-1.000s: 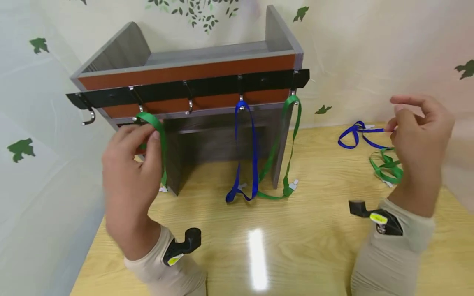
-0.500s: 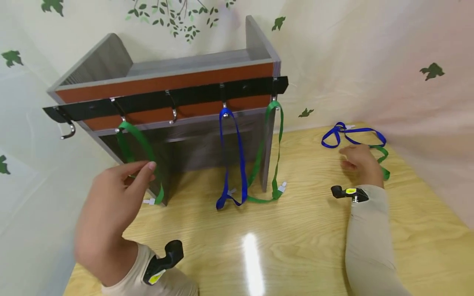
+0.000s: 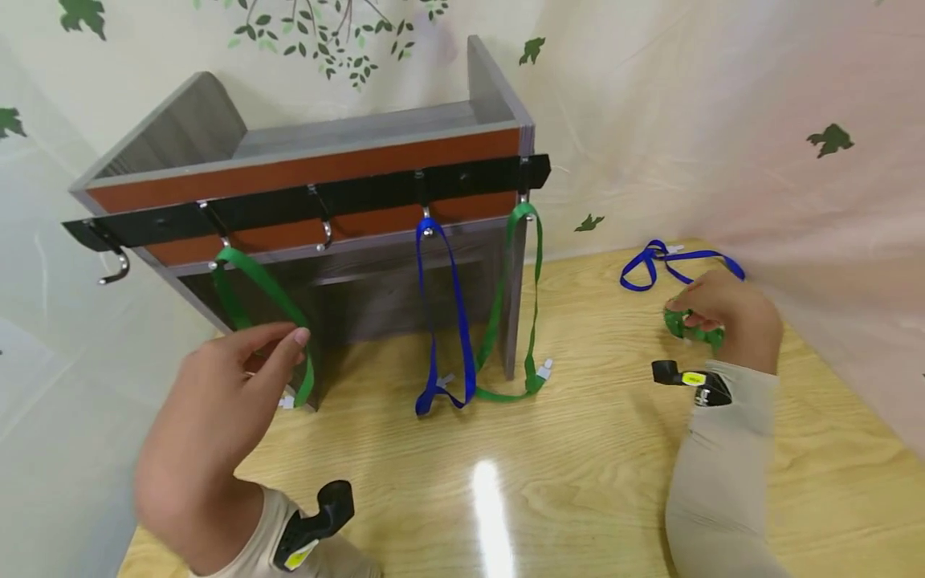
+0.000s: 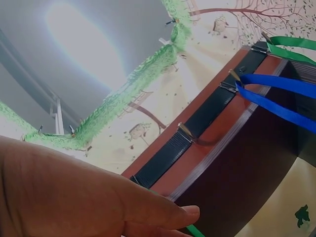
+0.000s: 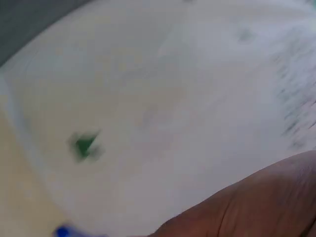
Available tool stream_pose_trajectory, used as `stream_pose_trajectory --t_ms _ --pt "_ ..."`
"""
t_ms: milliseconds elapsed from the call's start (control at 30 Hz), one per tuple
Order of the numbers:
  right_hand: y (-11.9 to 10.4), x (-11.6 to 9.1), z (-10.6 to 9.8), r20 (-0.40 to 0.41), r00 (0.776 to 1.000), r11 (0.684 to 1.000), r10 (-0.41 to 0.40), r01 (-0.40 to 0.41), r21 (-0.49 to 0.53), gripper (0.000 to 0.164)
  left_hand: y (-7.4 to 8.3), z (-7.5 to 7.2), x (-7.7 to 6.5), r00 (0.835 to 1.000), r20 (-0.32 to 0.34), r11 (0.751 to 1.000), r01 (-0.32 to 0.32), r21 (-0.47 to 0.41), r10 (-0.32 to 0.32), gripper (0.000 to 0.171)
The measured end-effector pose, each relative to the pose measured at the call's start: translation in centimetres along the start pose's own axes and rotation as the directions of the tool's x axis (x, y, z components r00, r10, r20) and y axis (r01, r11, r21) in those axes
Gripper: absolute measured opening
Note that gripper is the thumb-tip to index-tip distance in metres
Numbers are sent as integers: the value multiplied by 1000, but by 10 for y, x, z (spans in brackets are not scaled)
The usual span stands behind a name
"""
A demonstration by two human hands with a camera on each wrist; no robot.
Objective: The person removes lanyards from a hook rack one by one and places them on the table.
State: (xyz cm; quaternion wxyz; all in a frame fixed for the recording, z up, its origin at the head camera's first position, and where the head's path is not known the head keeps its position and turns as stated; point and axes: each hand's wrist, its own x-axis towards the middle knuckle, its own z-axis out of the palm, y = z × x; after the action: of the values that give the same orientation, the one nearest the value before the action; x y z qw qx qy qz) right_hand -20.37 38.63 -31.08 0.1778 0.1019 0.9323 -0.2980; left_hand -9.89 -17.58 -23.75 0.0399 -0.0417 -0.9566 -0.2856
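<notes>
In the head view, my left hand (image 3: 224, 401) pinches one strap of a green lanyard (image 3: 260, 277) between thumb and fingertips. That lanyard hangs from a metal hook near the left end of the black hook rail (image 3: 267, 206). At the right of the table my right hand (image 3: 730, 313) grips a second, bunched green lanyard (image 3: 675, 323), partly covered by the fingers. Just beyond it lies a blue lanyard (image 3: 639, 273) with a pale clip. The left wrist view shows my left thumb (image 4: 163, 210) over the green strap; the right wrist view is blurred.
A blue lanyard (image 3: 462, 321) and another green lanyard (image 3: 536, 281) hang from hooks farther right. The middle hook (image 3: 327, 234) and the leftmost hook (image 3: 119, 269) hold nothing. The rail is on a grey wooden stand (image 3: 506, 96) against a patterned cloth backdrop (image 3: 650, 120).
My right hand has come down to the table and taken hold of the green lanyard there. My left hand has slid down from the hook along the hanging green strap. The head view has shifted.
</notes>
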Motion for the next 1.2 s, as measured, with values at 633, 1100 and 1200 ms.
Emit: stream_pose_trajectory --t_ms 633,1100,1200 --pt "-106 -158 69 -434 207 195 -877 978 73 25 35 7 -23 953 -284 992 -85 89 107 38" --pt "-130 -140 133 -503 -89 -366 -860 794 486 28 62 19 -34 930 -243 961 -272 47 275 23" --pt "-152 -146 132 -418 -73 -293 -906 820 492 32 81 27 -43 864 -49 862 -503 -61 501 37"
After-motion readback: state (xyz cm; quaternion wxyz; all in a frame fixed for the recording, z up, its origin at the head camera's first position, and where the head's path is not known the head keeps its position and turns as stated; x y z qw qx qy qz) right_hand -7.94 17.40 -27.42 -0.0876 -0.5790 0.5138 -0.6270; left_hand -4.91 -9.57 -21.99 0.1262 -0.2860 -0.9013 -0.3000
